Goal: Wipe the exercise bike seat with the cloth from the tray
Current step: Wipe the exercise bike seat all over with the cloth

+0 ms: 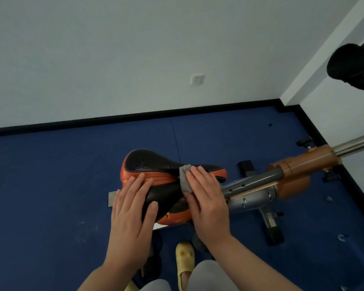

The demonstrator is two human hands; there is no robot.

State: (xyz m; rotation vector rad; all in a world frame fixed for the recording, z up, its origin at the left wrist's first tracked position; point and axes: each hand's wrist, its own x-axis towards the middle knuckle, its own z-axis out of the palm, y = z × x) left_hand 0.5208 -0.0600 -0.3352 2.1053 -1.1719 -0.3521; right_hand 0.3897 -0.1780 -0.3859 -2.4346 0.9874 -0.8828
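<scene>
The exercise bike seat (pixel 149 164) is black perforated leather with orange edging, in the middle of the view. A grey fluffy cloth (pixel 185 177) lies on the seat's narrow right part, pressed down under my right hand (pixel 206 198), whose fingers lie flat over it. My left hand (pixel 130 208) rests flat on the near left side of the seat, fingers spread, holding nothing. The tray is not clearly in view.
The bike's grey and orange frame (pixel 282 177) runs right to a steel post (pixel 357 143). A black handlebar pad (pixel 349 64) hangs at the top right. Blue floor mat (pixel 51 185) all around, white wall with a socket (pixel 197 79) behind. My yellow slipper (pixel 184 263) is below.
</scene>
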